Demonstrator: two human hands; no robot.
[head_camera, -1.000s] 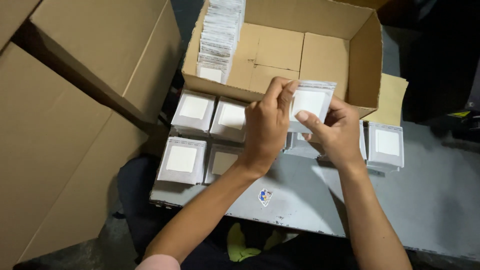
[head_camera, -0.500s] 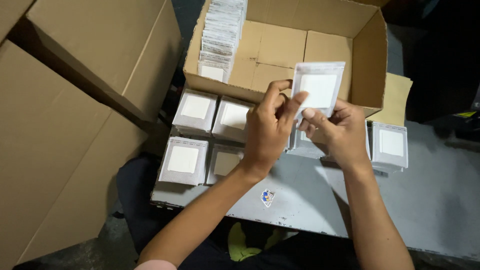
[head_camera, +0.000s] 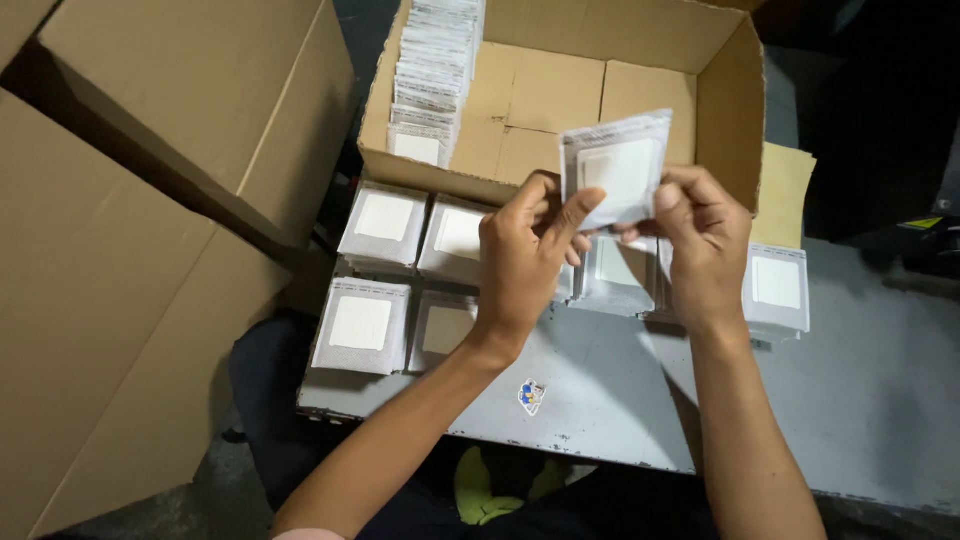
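Note:
Both of my hands hold one flat grey packet (head_camera: 620, 168) with a white square pad inside, lifted in front of an open cardboard box (head_camera: 560, 85). My left hand (head_camera: 520, 262) pinches the packet's lower left edge, and my right hand (head_camera: 705, 240) grips its lower right edge. Under my hands, several stacks of the same packets lie on a grey metal table (head_camera: 850, 390): one stack at the near left (head_camera: 362, 325), another behind it (head_camera: 385, 225), one at the right (head_camera: 777, 288). Inside the box, a row of packets (head_camera: 430, 90) stands on edge along its left wall.
A large cardboard box (head_camera: 150, 200) with open flaps fills the left side. A tan flap or envelope (head_camera: 785, 195) sticks out to the right of the open box. A small sticker (head_camera: 531, 396) is on the table near its front edge. The surroundings beyond are dark.
The packet has been raised from just above the stacks up in front of the box, and both hands have moved up with it.

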